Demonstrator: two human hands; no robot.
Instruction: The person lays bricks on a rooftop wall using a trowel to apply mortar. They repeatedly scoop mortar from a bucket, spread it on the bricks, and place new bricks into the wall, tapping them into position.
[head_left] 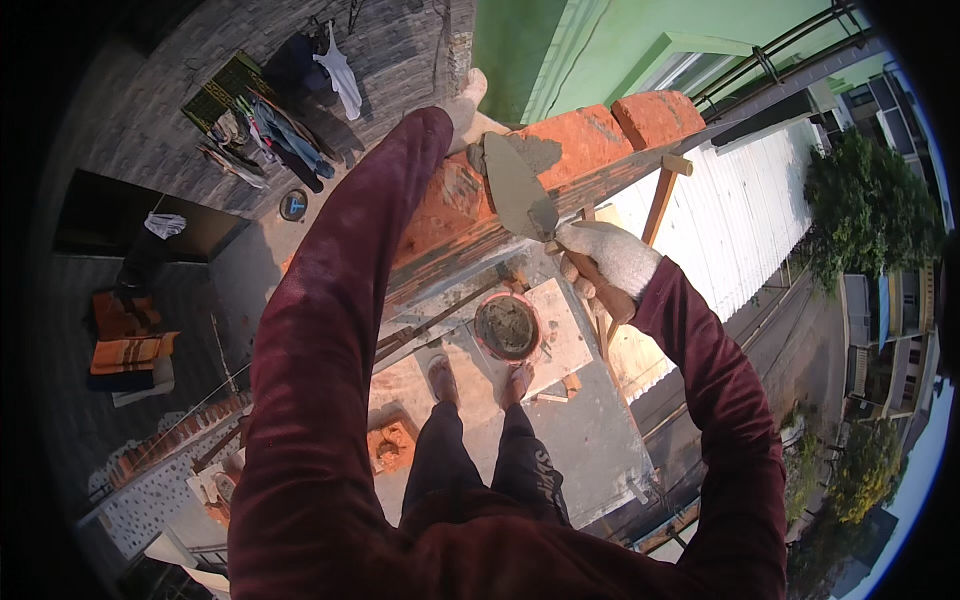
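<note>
My right hand (pixel 613 262), in a pale glove with bare fingertips, is closed round the handle of a trowel (pixel 520 190). The grey, mortar-coated blade lies over the top of a red brick wall (pixel 575 143), beside a smear of wet mortar (pixel 537 152). Farther left, my left hand (pixel 468 112), also gloved, is at the wall top with fingers apart; the sleeve partly hides it. Nothing shows in its fingers. One loose-looking brick (pixel 657 118) sits at the wall's far right end, and mortar-stained brick (pixel 445 205) shows beside my left forearm.
A round pan of mortar (pixel 507 327) stands on a board in front of my bare feet. Broken brick (pixel 390 445) lies left of my legs. Wooden props (pixel 660 205) and white corrugated roofing (pixel 745 190) are beyond the wall. A street lies far below at right.
</note>
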